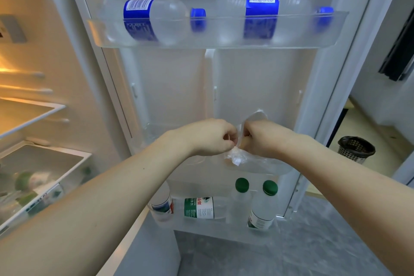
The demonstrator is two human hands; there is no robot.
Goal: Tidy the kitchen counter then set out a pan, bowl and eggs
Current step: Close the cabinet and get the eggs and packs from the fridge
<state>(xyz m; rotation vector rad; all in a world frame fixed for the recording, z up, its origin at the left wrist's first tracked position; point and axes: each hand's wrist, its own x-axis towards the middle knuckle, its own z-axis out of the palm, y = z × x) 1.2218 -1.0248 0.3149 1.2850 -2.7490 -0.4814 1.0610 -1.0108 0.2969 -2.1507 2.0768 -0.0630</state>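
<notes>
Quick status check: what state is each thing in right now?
Fridge door: open.
Plastic bag: on the middle door shelf, pinched by both hands.
Left hand: pinching the bag.
Right hand: pinching the bag.
Blue-label bottles: lying flat, capped.
Green-cap bottles: upright, capped.

An open fridge door (170,87) carries two blue-labelled bottles (145,20) lying in its top shelf (215,42). Green-capped water bottles (263,206) stand in the bottom door shelf beside one lying flat (199,207). A mesh bin (355,149) sits on the floor at right.
</notes>
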